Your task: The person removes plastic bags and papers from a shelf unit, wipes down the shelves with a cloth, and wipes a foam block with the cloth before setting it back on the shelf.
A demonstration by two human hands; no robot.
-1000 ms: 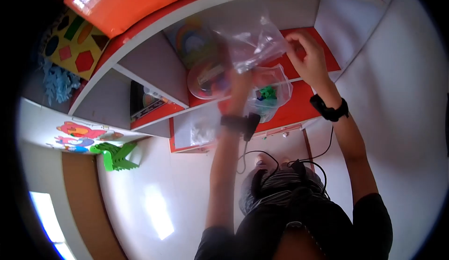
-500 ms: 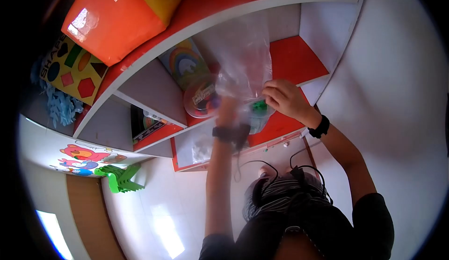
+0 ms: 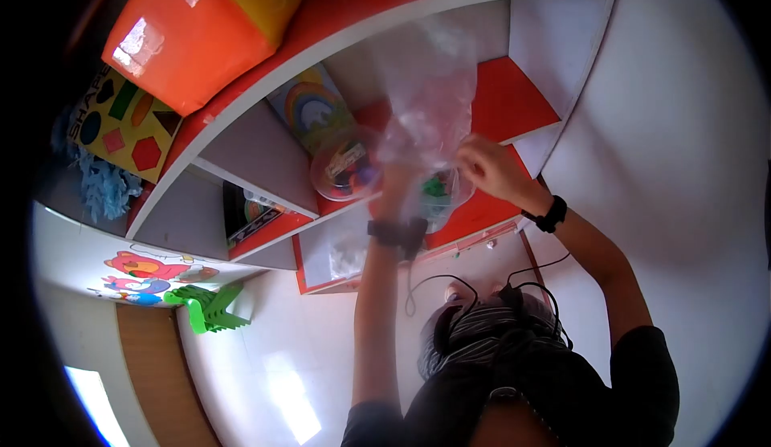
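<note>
A clear plastic bag (image 3: 434, 97) hangs in front of the red shelf, between my two hands. My right hand (image 3: 491, 172) has its fingers pinched together at the bag's lower right edge. My left hand (image 3: 395, 186) is at the bag's lower left side, smeared by motion, so its fingers cannot be made out. Just left of it stands a round clear plastic tub (image 3: 331, 175) with dark and coloured pieces inside. Below the bag, between the hands, a clear container (image 3: 440, 216) shows green pieces (image 3: 434, 187); the left hand and bag partly cover it.
The curved red-and-white shelf (image 3: 434, 1) spans the view, with a vertical divider (image 3: 257, 158). A rainbow picture book (image 3: 309, 110) leans behind the tub. An orange and yellow box (image 3: 193, 37) and a yellow shapes board (image 3: 132, 126) are at upper left. Green stacked chairs (image 3: 209, 306) stand below.
The bag has shifted slightly right and looks more bunched. My left hand has moved a little right, still blurred; my right hand stays at the bag's edge with a slight turn.
</note>
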